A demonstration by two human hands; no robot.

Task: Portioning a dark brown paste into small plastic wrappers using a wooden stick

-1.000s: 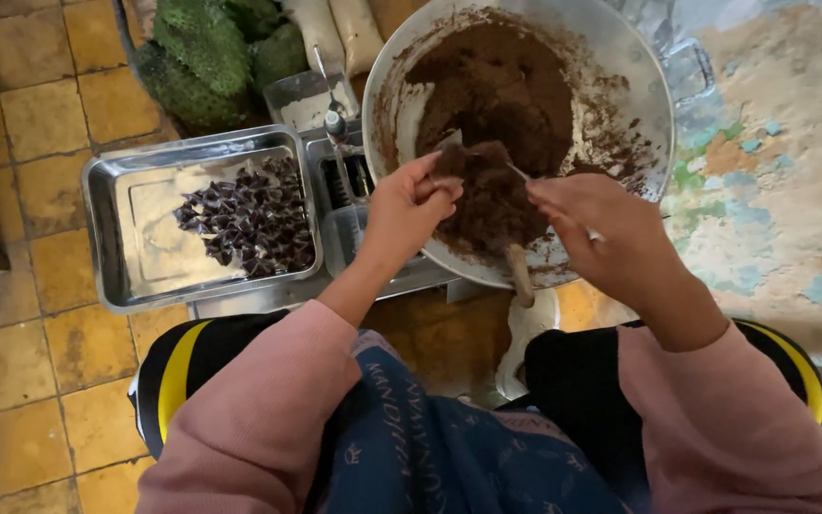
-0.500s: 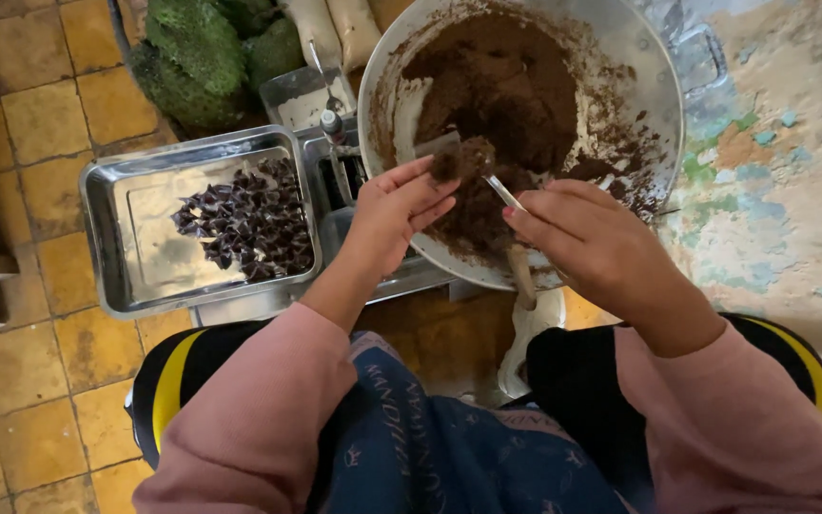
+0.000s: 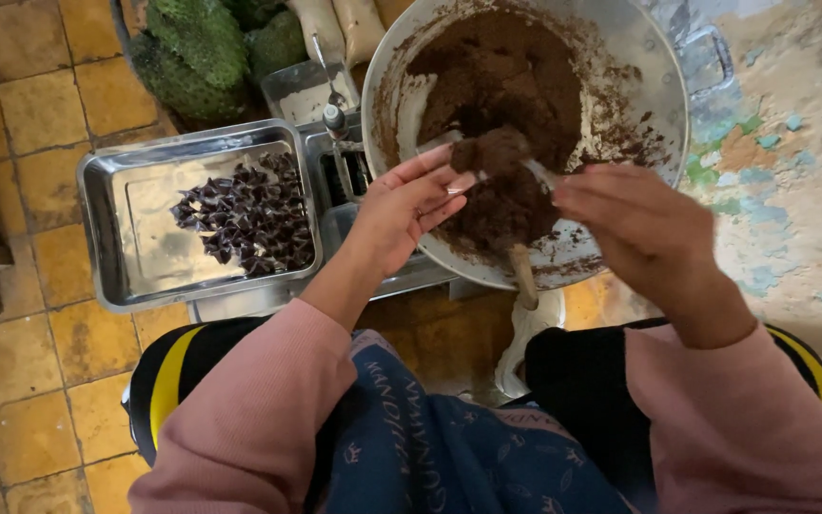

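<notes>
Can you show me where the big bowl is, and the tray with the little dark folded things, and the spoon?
big metal bowl [image 3: 663,90]: head view, bare inner wall on the right.
metal tray [image 3: 97,214]: head view, left rim.
dark folded pieces [image 3: 249,221]: head view, middle of the pile.
spoon [image 3: 537,171]: head view, handle near the right hand [image 3: 635,224].

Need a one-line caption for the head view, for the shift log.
Left hand and right hand shape a brown lump over the metal bowl beside a tray of dark folded pieces.
</notes>
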